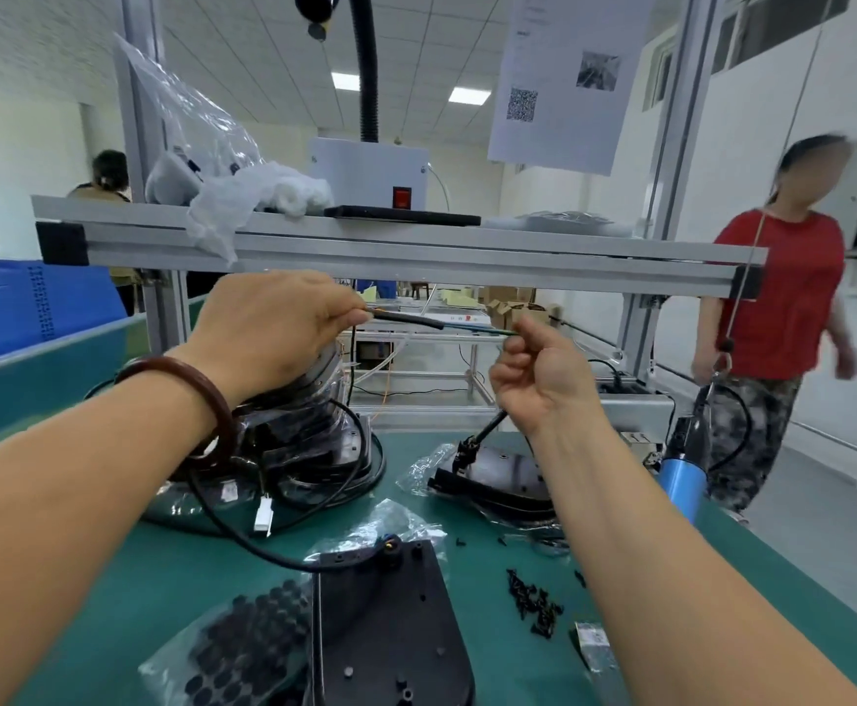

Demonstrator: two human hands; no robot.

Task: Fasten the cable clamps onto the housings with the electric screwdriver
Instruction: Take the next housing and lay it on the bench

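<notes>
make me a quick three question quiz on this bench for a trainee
1. What do the left hand and right hand pinch between them?
2. True or false: the electric screwdriver is in the right hand.
3. On the green mat, the loose screws lie: A) left of the near housing, B) right of it, C) on top of it.
Key: 1 the cable; 2 false; 3 B.
</notes>
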